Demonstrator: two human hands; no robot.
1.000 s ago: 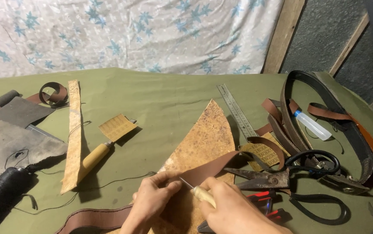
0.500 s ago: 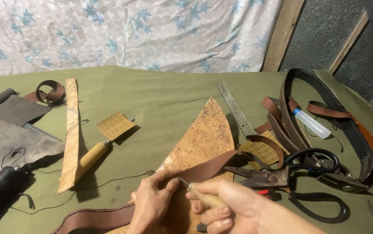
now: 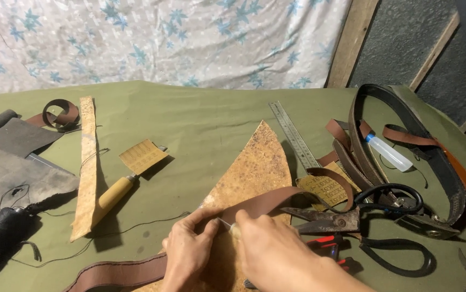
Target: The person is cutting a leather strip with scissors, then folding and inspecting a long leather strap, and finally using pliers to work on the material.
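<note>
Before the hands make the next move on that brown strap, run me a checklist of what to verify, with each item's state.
1. Left hand pinches the brown leather strap: ok.
2. Right hand has a firm grip on the pale-handled pointed tool: ok.
3. Tool tip position on the strap: cannot tell, fingers hide it.
4. Strap lies on the tan mottled leather sheet: ok.
5. Black-handled rusty scissors clear of the right hand: not ok, close beside it.
6. Steel ruler clear of the hands: ok.
</note>
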